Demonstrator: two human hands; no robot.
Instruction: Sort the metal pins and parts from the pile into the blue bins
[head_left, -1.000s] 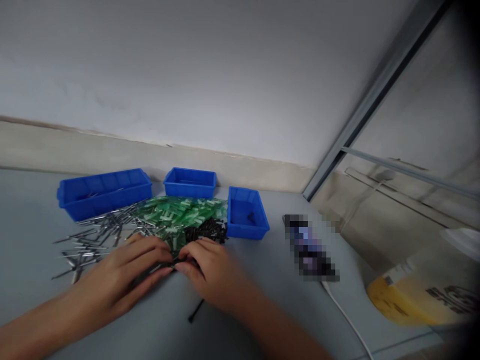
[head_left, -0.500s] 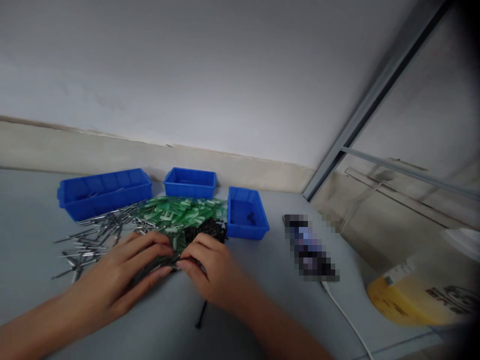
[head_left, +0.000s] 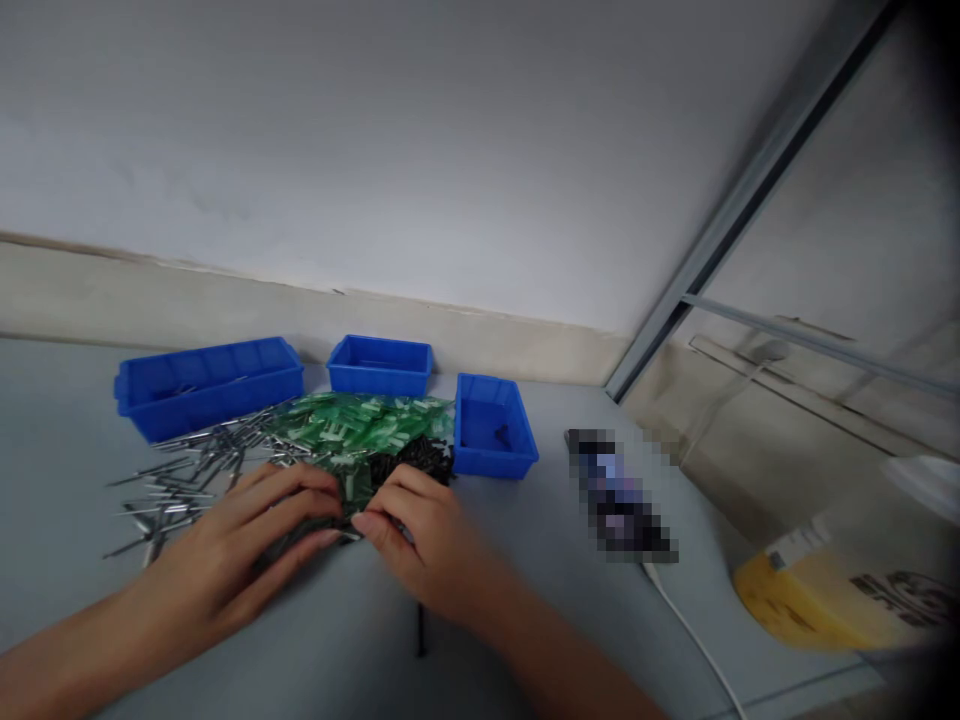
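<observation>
My left hand (head_left: 240, 545) lies flat on the near edge of a mixed pile, fingers spread, its fingertips almost meeting those of my right hand (head_left: 420, 540). The pile holds silver metal pins (head_left: 187, 470), green translucent plastic pieces (head_left: 360, 425) and small black pieces (head_left: 420, 458). My right hand pinches at the pile's front, and a thin black stick (head_left: 420, 632) juts out from under its palm toward me. What sits between the meeting fingertips is hidden.
Three blue bins stand behind the pile: a long one (head_left: 206, 385) at left, a small one (head_left: 381, 365) in the middle, another (head_left: 493, 425) at right with a dark bit inside. A blurred dark object (head_left: 621, 495), a white cable (head_left: 694, 640) and a yellow bag (head_left: 832, 590) lie to the right.
The black stick under my right hand has swung from slanted to nearly upright and shifted right. My right fingertips moved slightly toward the pile; the left hand barely moved.
</observation>
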